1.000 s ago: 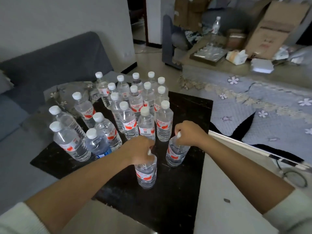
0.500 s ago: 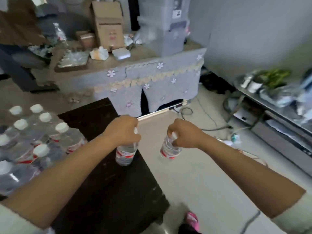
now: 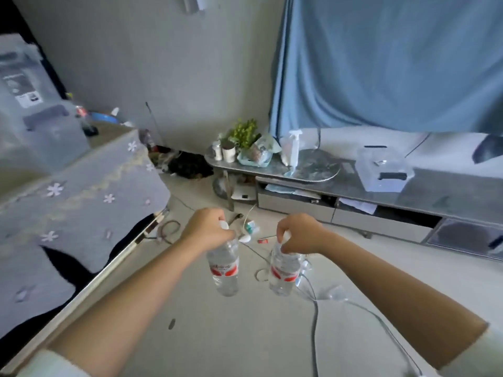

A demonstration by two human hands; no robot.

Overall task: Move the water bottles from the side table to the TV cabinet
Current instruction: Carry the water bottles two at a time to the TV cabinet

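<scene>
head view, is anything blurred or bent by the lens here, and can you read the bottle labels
Head view: wide-angle lens bows the wall and curtain edges; soft blur overall, worst at the left edge. Bottle labels show red bands, text unreadable, on the left bottle and right bottle.

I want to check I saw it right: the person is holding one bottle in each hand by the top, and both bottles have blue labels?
Not quite. In the head view, the left hand and right hand each hold a bottle by the top, but the left bottle and right bottle have red labels.
</scene>
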